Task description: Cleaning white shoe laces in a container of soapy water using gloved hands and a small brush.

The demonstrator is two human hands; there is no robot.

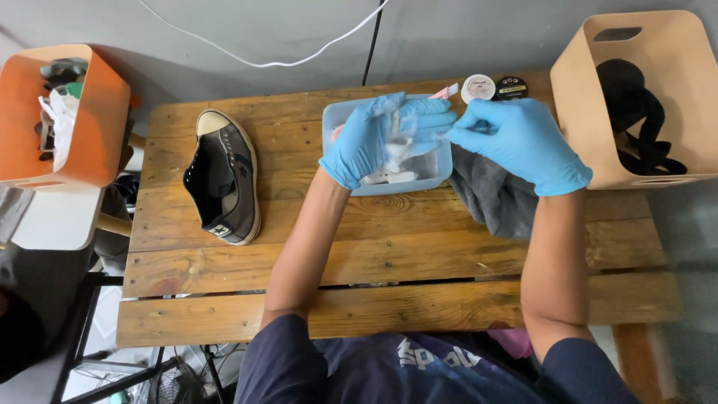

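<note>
Seen from above, a person in a dark blue top leans over a slatted wooden table (224,314) with both forearms stretched forward, each hand in a thin, smooth blue glove. The left hand (366,142) is curled closed around a crumpled piece of clear plastic film (398,135), holding it up just over a shallow, translucent rectangular tub (443,170), probably so anything that drops lands inside. The right hand (523,142) points its pinched fingertips towards the same film from the right; whether they actually grip its edge cannot be told, because the spot is blurred. A white brush-like tool (393,177) lies on the floor of the tub, below the left hand. Under the right wrist a soft, rumpled grey cloth (490,196) spreads across the planks, touching the tub's right side, close at hand for wiping. Two small round tins, one with a white lid (478,87) and one with a black lid (511,87), stand side by side at the far edge of the table. Well to the left, a worn grey and black low sneaker (223,179) with a pale rubber toe lies alone, opening upward. An orange bin (90,135) of odds and ends stands off the table's left side, and a tan bin (583,120) holding dark footwear stands at the right.
</note>
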